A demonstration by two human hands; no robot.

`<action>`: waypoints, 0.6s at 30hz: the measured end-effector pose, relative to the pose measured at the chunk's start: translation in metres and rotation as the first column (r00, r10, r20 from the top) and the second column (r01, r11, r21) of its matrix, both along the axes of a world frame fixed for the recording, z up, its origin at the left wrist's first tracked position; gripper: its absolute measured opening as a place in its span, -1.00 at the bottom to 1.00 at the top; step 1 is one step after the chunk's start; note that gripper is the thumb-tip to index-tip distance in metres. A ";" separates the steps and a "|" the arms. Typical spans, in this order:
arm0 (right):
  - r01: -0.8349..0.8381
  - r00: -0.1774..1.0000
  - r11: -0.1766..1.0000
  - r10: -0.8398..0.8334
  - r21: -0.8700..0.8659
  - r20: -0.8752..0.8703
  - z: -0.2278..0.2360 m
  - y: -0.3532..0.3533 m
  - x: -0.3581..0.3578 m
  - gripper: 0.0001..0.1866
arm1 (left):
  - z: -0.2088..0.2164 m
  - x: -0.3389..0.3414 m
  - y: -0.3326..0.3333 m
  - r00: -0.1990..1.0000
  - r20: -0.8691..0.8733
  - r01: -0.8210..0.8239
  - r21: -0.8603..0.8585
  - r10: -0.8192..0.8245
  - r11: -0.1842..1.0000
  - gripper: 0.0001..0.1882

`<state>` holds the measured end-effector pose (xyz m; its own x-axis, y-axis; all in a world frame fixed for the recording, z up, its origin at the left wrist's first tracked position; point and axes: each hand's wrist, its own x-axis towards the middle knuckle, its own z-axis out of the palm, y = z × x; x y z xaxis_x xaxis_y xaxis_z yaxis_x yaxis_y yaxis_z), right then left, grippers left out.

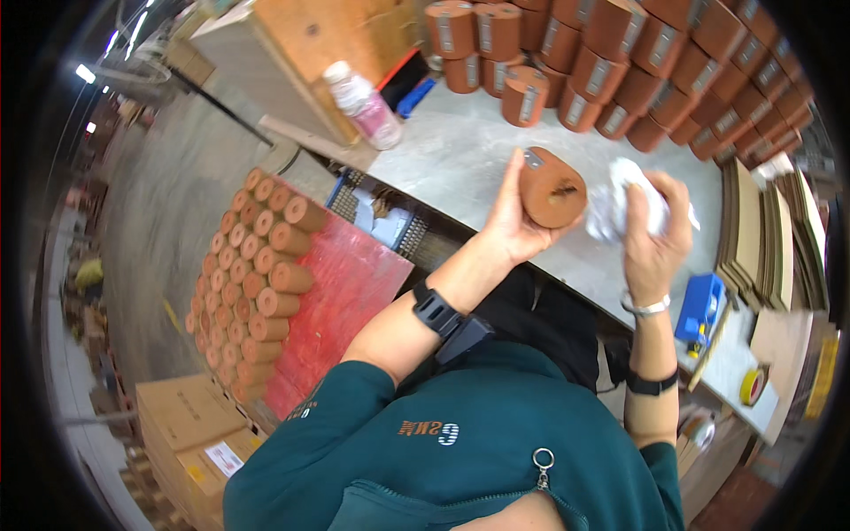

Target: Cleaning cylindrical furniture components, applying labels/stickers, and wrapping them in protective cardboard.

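A squat reddish-brown cylinder (pixel 551 184) is tilted above the worktable, with my left hand (pixel 506 223) wrapped round its side. Its flat end shows a dark smudge near the middle, and a small grey strip sits at its upper edge. To the right, my right hand (pixel 657 237) grips a crumpled white cloth (pixel 653 199), apart from the cylinder. The cloth is partly smeared by motion. Beyond both hands stand stacked brown cylinders (pixel 611 53) with grey strips on their sides; one single cylinder (pixel 525 96) stands in front of the stack.
A pink-labelled bottle (pixel 365 106) stands beside a wooden box (pixel 301 53). On the left, many plain brown cylinders cover part of a red board (pixel 354 292). Flat cardboard pieces (pixel 744 230), a blue tape dispenser (pixel 699 305) and a yellow tape roll (pixel 753 386) lie right.
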<state>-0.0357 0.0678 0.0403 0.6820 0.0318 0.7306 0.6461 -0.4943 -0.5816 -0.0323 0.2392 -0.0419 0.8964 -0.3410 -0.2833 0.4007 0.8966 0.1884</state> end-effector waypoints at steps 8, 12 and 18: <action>-0.324 0.943 0.891 0.329 -0.319 -0.040 -0.020 0.037 -0.031 -0.75 | 0.019 -0.016 -0.012 1.000 0.019 0.001 -0.013 -0.001 1.000 -0.26; -0.464 0.872 0.870 0.415 -0.167 -0.260 -0.028 0.003 -0.050 -0.78 | 0.027 -0.020 -0.015 1.000 -0.010 0.023 0.017 -0.023 1.000 -0.15; -0.280 0.918 0.917 0.170 -0.283 -0.358 -0.023 -0.047 -0.041 -0.84 | 0.025 -0.016 -0.010 0.995 -0.090 0.020 -0.164 -0.035 0.986 -0.21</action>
<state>-0.0770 0.0209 0.0171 0.8221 0.4082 0.3970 0.5687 -0.5527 -0.6092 -0.0482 0.2289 -0.0165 0.8587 -0.4135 -0.3027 0.4345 0.9007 0.0023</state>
